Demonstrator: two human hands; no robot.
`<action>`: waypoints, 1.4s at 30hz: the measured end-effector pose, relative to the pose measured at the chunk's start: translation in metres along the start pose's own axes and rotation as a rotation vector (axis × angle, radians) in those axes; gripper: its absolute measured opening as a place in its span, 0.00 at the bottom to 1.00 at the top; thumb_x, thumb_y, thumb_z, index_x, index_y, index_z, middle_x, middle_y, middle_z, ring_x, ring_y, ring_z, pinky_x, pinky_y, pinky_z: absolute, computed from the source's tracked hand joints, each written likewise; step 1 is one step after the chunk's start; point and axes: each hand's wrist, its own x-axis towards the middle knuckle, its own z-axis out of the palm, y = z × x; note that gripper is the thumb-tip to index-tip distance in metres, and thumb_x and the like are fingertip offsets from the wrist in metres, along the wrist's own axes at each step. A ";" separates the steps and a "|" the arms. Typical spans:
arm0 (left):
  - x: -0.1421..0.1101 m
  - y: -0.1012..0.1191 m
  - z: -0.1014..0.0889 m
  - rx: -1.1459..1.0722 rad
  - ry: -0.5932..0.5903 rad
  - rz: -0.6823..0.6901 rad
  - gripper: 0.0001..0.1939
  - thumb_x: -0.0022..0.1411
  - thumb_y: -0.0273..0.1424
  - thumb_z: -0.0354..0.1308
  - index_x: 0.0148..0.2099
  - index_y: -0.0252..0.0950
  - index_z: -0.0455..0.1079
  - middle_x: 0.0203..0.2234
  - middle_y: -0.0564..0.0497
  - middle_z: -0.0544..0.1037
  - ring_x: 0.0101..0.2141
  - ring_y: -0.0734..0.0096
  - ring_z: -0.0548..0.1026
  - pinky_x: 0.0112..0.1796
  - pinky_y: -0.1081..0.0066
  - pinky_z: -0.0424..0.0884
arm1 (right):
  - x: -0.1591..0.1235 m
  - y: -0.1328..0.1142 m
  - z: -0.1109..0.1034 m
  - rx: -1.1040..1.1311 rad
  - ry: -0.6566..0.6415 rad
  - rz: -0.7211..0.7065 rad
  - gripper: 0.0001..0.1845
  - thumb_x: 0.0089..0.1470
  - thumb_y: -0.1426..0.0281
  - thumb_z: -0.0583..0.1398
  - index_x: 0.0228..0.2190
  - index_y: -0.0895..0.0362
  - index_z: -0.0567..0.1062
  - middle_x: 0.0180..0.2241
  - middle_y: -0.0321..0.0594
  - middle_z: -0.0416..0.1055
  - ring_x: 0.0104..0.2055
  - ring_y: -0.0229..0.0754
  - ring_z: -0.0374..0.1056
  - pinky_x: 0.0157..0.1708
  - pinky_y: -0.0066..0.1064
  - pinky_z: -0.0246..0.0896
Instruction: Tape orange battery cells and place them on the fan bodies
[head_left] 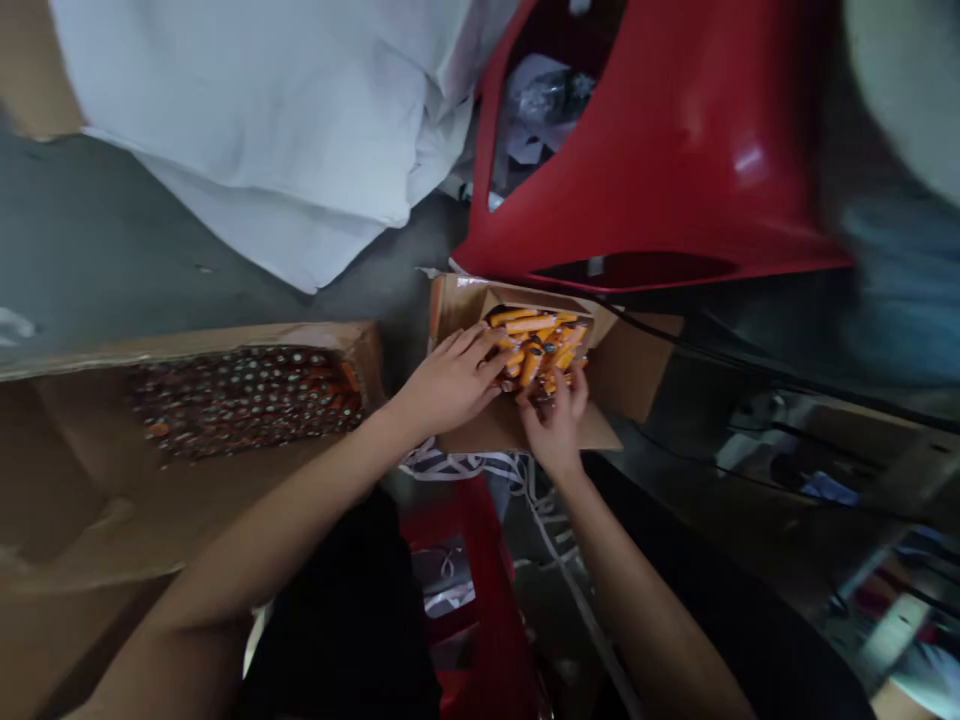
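Head view: left hand (459,372) and right hand (556,425) are working among orange cylinders (534,364) inside the small carton (487,432), fingers part-curled, grip indeterminable. These are lying jumbled, apparently not yet arranged; the large carton (97,425) is holding close-packed brown cylinders (247,400).

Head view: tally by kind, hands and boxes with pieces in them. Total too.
Hands: 2 (left hand, right hand)
Boxes with pieces: 2 (large box, small box)
Total: 4
The orange pieces overlap too much to count.
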 end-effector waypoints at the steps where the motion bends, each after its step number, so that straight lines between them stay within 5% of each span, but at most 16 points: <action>1: -0.018 -0.003 -0.015 -0.034 0.098 -0.017 0.19 0.75 0.36 0.54 0.63 0.38 0.73 0.58 0.42 0.79 0.61 0.55 0.74 0.62 0.55 0.71 | -0.002 0.003 -0.006 0.047 0.057 -0.022 0.34 0.67 0.58 0.54 0.69 0.55 0.57 0.71 0.62 0.46 0.77 0.58 0.47 0.69 0.55 0.56; 4: -0.089 -0.026 -0.052 -0.055 0.622 -0.292 0.14 0.77 0.36 0.49 0.49 0.39 0.76 0.35 0.50 0.82 0.37 0.66 0.80 0.43 0.65 0.77 | 0.003 0.004 -0.017 0.149 0.171 -0.078 0.28 0.67 0.57 0.55 0.63 0.55 0.64 0.65 0.59 0.54 0.73 0.60 0.54 0.68 0.58 0.56; 6: -0.139 -0.050 -0.062 -0.011 0.774 -0.559 0.16 0.77 0.37 0.48 0.41 0.39 0.74 0.26 0.53 0.77 0.28 0.69 0.75 0.34 0.68 0.73 | 0.010 -0.005 -0.021 0.210 0.226 -0.117 0.25 0.66 0.58 0.57 0.59 0.54 0.68 0.62 0.57 0.56 0.71 0.61 0.57 0.67 0.59 0.57; 8: -0.177 -0.073 -0.054 -0.003 0.492 -0.680 0.16 0.76 0.37 0.50 0.39 0.38 0.75 0.26 0.52 0.77 0.28 0.68 0.76 0.33 0.68 0.73 | 0.015 -0.022 -0.025 0.319 0.283 -0.188 0.22 0.63 0.60 0.60 0.56 0.54 0.71 0.59 0.53 0.58 0.68 0.60 0.59 0.66 0.59 0.58; 11: -0.201 -0.090 -0.010 -0.044 -0.153 -0.515 0.13 0.72 0.36 0.55 0.49 0.37 0.78 0.43 0.44 0.83 0.46 0.59 0.80 0.48 0.63 0.75 | 0.015 -0.057 -0.029 0.461 0.314 -0.344 0.20 0.61 0.65 0.64 0.53 0.53 0.74 0.57 0.49 0.60 0.65 0.58 0.61 0.66 0.59 0.58; 14: -0.192 -0.093 0.043 -0.021 -0.392 -0.334 0.24 0.70 0.37 0.59 0.64 0.33 0.73 0.61 0.36 0.75 0.61 0.52 0.73 0.60 0.58 0.68 | 0.011 -0.096 -0.026 0.510 0.283 -0.494 0.19 0.59 0.70 0.65 0.53 0.52 0.76 0.57 0.48 0.60 0.65 0.57 0.61 0.65 0.59 0.58; 19: -0.176 -0.102 0.090 -0.007 -0.431 -0.299 0.20 0.73 0.37 0.56 0.60 0.36 0.77 0.62 0.39 0.76 0.64 0.53 0.70 0.63 0.56 0.63 | 0.003 -0.145 -0.012 0.537 0.207 -0.597 0.20 0.60 0.73 0.65 0.53 0.50 0.75 0.57 0.46 0.60 0.65 0.54 0.61 0.65 0.57 0.59; 22: -0.174 -0.109 0.094 0.007 -0.405 -0.286 0.15 0.71 0.32 0.56 0.54 0.38 0.80 0.64 0.42 0.75 0.67 0.52 0.66 0.66 0.54 0.59 | -0.002 -0.160 -0.007 0.511 0.178 -0.619 0.20 0.61 0.73 0.64 0.54 0.48 0.74 0.57 0.45 0.59 0.64 0.54 0.61 0.65 0.56 0.59; 25: -0.165 -0.115 0.096 0.030 -0.370 -0.331 0.19 0.71 0.28 0.54 0.59 0.39 0.78 0.67 0.41 0.71 0.69 0.50 0.63 0.69 0.48 0.54 | -0.005 -0.166 -0.004 0.464 0.160 -0.641 0.19 0.61 0.73 0.63 0.52 0.48 0.75 0.57 0.45 0.59 0.63 0.54 0.62 0.64 0.56 0.59; 29: -0.143 -0.127 0.103 0.063 -0.343 -0.495 0.29 0.68 0.33 0.60 0.70 0.36 0.68 0.69 0.33 0.67 0.70 0.29 0.57 0.65 0.31 0.50 | -0.009 -0.167 -0.001 0.432 0.108 -0.649 0.17 0.62 0.73 0.62 0.51 0.48 0.76 0.57 0.45 0.60 0.63 0.55 0.63 0.62 0.55 0.62; 32: -0.134 -0.133 0.101 0.026 -0.401 -0.508 0.30 0.64 0.36 0.64 0.68 0.39 0.71 0.68 0.36 0.69 0.69 0.30 0.58 0.64 0.34 0.53 | -0.016 -0.163 -0.005 0.406 0.059 -0.664 0.15 0.62 0.74 0.62 0.50 0.48 0.76 0.57 0.45 0.61 0.62 0.54 0.63 0.60 0.54 0.65; 37: -0.144 -0.125 0.086 -0.044 -0.497 -0.482 0.21 0.66 0.30 0.61 0.61 0.42 0.77 0.62 0.40 0.76 0.65 0.45 0.65 0.63 0.47 0.60 | -0.041 -0.124 -0.042 0.335 -0.091 -0.668 0.15 0.62 0.75 0.64 0.49 0.47 0.77 0.56 0.46 0.63 0.60 0.53 0.65 0.54 0.49 0.70; 42: -0.139 -0.123 0.088 -0.064 -0.519 -0.596 0.24 0.64 0.30 0.62 0.62 0.39 0.76 0.62 0.36 0.75 0.66 0.37 0.62 0.63 0.38 0.59 | -0.067 -0.039 -0.098 0.163 -0.126 -0.532 0.12 0.64 0.72 0.64 0.47 0.48 0.79 0.54 0.46 0.66 0.55 0.52 0.69 0.52 0.49 0.71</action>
